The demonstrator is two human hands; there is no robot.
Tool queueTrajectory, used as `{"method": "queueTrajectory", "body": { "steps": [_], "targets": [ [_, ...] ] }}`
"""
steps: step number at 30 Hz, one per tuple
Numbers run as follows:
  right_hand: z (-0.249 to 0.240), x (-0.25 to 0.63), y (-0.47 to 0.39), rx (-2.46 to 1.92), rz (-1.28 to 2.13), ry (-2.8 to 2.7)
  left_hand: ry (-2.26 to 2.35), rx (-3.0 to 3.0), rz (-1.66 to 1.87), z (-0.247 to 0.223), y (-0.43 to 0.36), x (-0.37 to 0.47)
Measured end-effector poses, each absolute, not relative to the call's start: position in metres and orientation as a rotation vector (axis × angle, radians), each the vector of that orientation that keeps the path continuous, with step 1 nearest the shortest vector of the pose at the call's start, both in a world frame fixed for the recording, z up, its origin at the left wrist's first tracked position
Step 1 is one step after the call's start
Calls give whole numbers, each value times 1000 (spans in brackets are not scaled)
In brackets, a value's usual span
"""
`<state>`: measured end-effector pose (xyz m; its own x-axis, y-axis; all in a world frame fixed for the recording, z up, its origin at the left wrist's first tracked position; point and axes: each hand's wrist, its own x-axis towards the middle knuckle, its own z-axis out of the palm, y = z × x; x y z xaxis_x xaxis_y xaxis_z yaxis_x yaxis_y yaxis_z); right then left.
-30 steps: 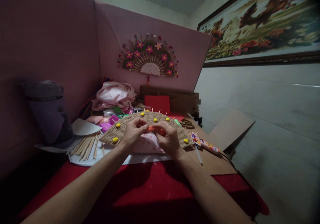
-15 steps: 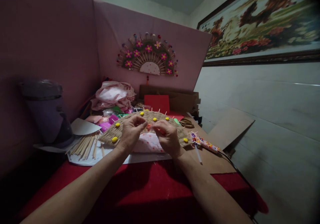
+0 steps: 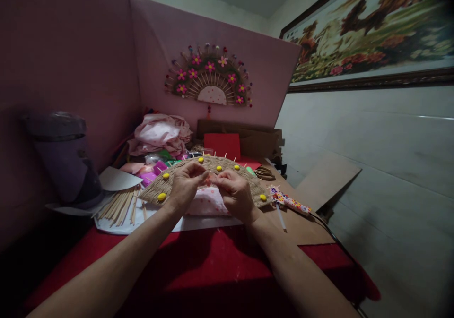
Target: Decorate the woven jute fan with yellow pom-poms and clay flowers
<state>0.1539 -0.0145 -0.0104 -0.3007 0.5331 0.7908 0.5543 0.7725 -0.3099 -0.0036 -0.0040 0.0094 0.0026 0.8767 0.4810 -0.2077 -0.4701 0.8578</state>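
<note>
My left hand (image 3: 185,185) and my right hand (image 3: 236,194) meet above a half-round fan (image 3: 227,161) covered in wound twine. Their fingertips pinch a small soft-looking orange-red piece (image 3: 210,180), mostly hidden by the fingers; its exact kind I cannot make out. Yellow discs, among them a yellow disc (image 3: 161,197) at the left end, are spaced over the twine. Thin stick ends poke out along the fan's curved edge. At its lower middle is a white cloth patch (image 3: 207,202) with red spots, partly behind my right hand.
Wooden sticks (image 3: 118,207) lie fanned out at left, near a purple container (image 3: 69,162). On cardboard (image 3: 308,230) at right rests a flower-patterned glue gun (image 3: 291,201) with a cord. Pink cloth (image 3: 161,133) and a red card (image 3: 222,144) are behind. A decorated fan (image 3: 209,77) hangs above.
My fingertips have drawn closer together around the orange-red piece, and less of it shows. The fan and the things around it have stayed in place.
</note>
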Motion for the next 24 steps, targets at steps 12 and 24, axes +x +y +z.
{"method": "queueTrajectory", "body": {
  "steps": [12, 24],
  "targets": [
    [-10, 152, -18, -955, -197, -2119, 980, 1823, 1471, 9, 2, -6],
    [-8, 152, -18, -802, 41, -1959, 900, 2097, 1529, 17, -5, -8]
  ]
}}
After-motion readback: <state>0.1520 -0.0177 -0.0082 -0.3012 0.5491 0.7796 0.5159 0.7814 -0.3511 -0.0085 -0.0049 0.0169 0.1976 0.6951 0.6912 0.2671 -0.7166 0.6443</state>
